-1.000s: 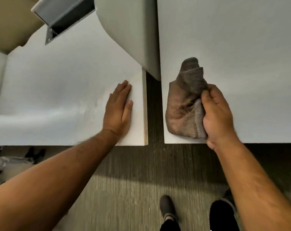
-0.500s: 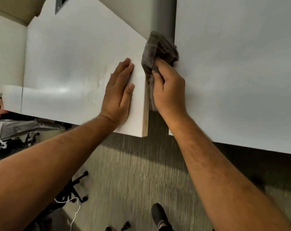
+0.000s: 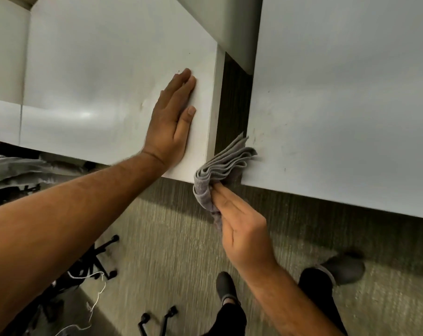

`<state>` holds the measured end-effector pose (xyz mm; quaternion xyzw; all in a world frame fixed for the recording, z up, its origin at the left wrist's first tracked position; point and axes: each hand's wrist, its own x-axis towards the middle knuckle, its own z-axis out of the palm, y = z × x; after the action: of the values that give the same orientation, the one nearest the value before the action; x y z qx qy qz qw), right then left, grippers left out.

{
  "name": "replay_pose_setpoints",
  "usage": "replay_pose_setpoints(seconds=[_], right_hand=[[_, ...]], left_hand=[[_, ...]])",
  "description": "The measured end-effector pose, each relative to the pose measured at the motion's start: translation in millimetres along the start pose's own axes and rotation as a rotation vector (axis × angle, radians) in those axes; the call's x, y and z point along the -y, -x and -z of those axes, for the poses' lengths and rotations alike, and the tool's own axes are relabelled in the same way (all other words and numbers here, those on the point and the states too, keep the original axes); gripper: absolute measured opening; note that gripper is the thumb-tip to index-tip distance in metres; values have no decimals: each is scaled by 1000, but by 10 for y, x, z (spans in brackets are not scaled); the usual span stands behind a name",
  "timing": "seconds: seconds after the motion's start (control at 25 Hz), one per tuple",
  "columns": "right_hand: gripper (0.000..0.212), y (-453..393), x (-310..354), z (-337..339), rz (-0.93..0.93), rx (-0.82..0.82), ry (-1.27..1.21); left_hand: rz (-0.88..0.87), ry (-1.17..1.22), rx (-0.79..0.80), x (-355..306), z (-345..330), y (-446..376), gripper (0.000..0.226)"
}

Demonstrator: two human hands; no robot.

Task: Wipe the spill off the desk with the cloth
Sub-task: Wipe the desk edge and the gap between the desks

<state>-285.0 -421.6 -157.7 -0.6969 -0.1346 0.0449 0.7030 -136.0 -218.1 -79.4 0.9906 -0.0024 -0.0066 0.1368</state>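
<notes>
One hand (image 3: 242, 234) around grey cloth (image 3: 223, 167) at desk (image 3: 339, 105) corner.

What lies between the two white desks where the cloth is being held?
In the head view, an open gap showing dark carpet separates the left desk from the right desk. At its near end the cloth, gripped by the right hand, spans it.

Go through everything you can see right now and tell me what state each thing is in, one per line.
Cloth: bunched in folds, gripped, its tip touching the right desk's near-left corner.
Right hand: closed on the cloth, off the desk's edge.
Left hand: flat, palm down on the left desk.
Left desk: bare apart from the hand.
Right desk: small dark specks near its left edge.
</notes>
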Motion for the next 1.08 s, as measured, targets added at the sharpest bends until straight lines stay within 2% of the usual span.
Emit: replay_pose_setpoints(seconds=[0.08, 0.12, 0.24, 0.32, 0.4, 0.52, 0.6, 0.76, 1.08], right_hand=[[37, 154, -22, 148, -59, 46, -40], [37, 191, -4, 203, -112, 18, -88], [32, 15, 130, 297, -235, -202, -162], [29, -353, 186, 342, -273, -353, -208], [31, -893, 159, 372, -271, -426, -200], [37, -1605, 150, 252, -232, -306, -90], [38, -1711, 177, 96, -173, -263, -3], [38, -1256, 225, -24, -107, -312, 58], [49, -247, 248, -204, -58, -259, 68]], left_hand=[[9, 9, -2, -16, 19, 13, 53], [12, 13, -3, -23, 16, 15, 54], [8, 1, -8, -25, 29, -8, 54], [7, -4, -17, -23, 39, -3, 53], [13, -10, -15, -33, 43, -3, 53], [-3, -13, -9, -44, 70, -12, 53], [-5, -10, 1, -39, 77, -10, 53], [-6, -10, 11, -46, 75, -6, 53], [-16, -2, -11, -19, 44, 5, 53]])
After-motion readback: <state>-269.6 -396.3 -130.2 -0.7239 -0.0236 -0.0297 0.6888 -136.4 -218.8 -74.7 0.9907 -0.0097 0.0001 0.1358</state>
